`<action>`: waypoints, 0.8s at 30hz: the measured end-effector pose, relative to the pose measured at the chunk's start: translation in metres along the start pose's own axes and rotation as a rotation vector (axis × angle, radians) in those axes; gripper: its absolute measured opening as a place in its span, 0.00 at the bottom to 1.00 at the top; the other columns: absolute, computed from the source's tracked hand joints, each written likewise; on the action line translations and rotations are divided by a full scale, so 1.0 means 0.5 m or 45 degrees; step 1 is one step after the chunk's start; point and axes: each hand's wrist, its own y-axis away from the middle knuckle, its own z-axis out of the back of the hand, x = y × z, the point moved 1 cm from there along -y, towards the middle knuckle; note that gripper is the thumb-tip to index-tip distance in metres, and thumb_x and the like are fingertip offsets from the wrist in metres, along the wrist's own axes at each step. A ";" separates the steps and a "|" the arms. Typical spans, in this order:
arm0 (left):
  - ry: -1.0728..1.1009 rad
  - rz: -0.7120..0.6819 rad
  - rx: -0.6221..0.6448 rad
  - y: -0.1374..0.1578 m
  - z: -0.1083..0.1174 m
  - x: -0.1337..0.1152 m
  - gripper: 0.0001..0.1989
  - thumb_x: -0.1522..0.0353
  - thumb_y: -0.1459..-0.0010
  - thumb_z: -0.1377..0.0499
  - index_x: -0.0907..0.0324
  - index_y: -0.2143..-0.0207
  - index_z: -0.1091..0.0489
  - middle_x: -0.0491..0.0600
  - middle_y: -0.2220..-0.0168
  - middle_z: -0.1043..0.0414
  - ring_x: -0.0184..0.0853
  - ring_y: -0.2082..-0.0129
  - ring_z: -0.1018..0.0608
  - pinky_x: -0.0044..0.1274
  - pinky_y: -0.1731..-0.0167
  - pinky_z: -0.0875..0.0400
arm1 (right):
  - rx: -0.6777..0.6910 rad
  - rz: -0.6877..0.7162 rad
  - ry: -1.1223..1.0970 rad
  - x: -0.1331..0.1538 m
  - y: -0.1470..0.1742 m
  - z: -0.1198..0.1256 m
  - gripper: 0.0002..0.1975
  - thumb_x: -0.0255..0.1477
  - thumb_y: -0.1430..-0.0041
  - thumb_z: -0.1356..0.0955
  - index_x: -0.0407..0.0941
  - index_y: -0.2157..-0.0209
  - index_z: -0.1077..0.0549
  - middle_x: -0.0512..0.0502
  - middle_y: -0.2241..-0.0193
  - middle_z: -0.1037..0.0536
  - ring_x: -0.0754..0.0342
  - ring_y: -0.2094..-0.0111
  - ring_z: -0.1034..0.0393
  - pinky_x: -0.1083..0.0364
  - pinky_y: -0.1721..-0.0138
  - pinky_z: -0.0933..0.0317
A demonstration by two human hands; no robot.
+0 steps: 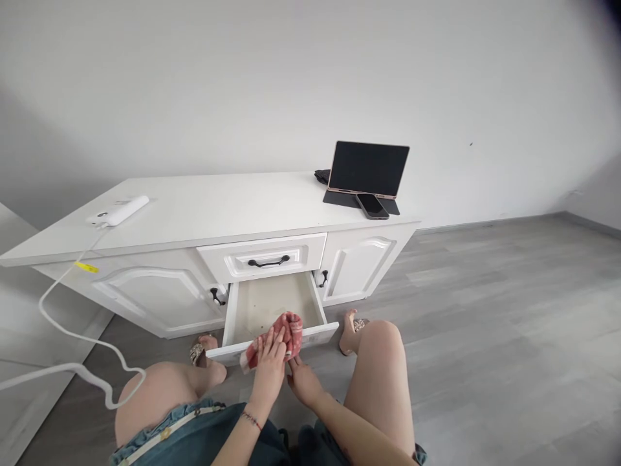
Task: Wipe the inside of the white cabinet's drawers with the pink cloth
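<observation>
A red and white patterned cloth point(292, 327) is bunched over the front edge of a pulled-out white drawer point(317, 333). My left hand point(272, 362) lies on the cloth, its fingers bent over it and gripping it against the drawer front. Just to the right and lower is my right hand point(305, 383), curled closed, with its fingertips at the lower edge of the cloth. What those fingers hold is hidden. Small dark specks dot the pale drawer bottom point(266, 304).
A tablet point(369, 168) on a dark stand, with a phone point(372, 206) before it, occupies the white cabinet top point(218, 200). A white device point(121, 210) with a trailing cable point(77, 335) lies left. Above the drawer is a shut one point(264, 256). My knees flank the drawer.
</observation>
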 end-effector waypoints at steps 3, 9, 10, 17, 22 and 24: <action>-0.011 0.098 -0.050 0.028 0.010 0.068 0.18 0.74 0.41 0.51 0.57 0.51 0.30 0.54 0.41 0.32 0.48 0.37 0.37 0.50 0.39 0.47 | -0.039 0.084 -0.032 -0.010 0.007 -0.005 0.37 0.20 0.50 0.40 0.44 0.36 0.45 0.41 0.34 0.47 0.47 0.44 0.34 0.51 0.45 0.39; 0.031 0.270 -0.173 0.059 0.034 0.154 0.18 0.73 0.44 0.49 0.57 0.52 0.30 0.56 0.44 0.29 0.50 0.38 0.36 0.50 0.40 0.47 | -0.049 0.133 -0.050 -0.010 0.003 0.000 0.37 0.19 0.51 0.41 0.44 0.37 0.44 0.43 0.34 0.46 0.48 0.46 0.33 0.50 0.45 0.38; 0.030 0.299 -0.197 0.062 0.039 0.159 0.19 0.73 0.44 0.49 0.57 0.51 0.31 0.57 0.44 0.30 0.51 0.37 0.37 0.50 0.40 0.47 | -0.047 0.126 -0.047 -0.010 0.003 0.001 0.36 0.19 0.51 0.41 0.45 0.37 0.44 0.43 0.34 0.46 0.48 0.46 0.33 0.50 0.46 0.38; 0.063 0.492 -0.423 0.092 0.049 0.158 0.12 0.73 0.44 0.47 0.59 0.56 0.33 0.61 0.37 0.41 0.55 0.32 0.53 0.51 0.40 0.46 | -0.018 0.068 -0.007 0.004 0.010 0.011 0.35 0.19 0.48 0.41 0.46 0.37 0.44 0.41 0.34 0.47 0.48 0.51 0.29 0.51 0.51 0.36; 0.069 0.623 -0.615 0.104 0.034 0.145 0.17 0.73 0.43 0.47 0.62 0.50 0.41 0.65 0.31 0.59 0.58 0.32 0.55 0.55 0.40 0.51 | -0.042 0.049 0.026 0.013 0.011 0.007 0.35 0.18 0.48 0.41 0.43 0.37 0.44 0.38 0.34 0.47 0.48 0.50 0.30 0.49 0.49 0.36; 0.091 0.717 -0.666 0.108 0.020 0.143 0.22 0.73 0.43 0.49 0.65 0.45 0.46 0.69 0.32 0.61 0.57 0.32 0.55 0.53 0.39 0.52 | -0.078 0.040 0.040 0.013 0.012 0.001 0.34 0.18 0.47 0.42 0.43 0.37 0.43 0.38 0.34 0.48 0.47 0.49 0.31 0.48 0.49 0.35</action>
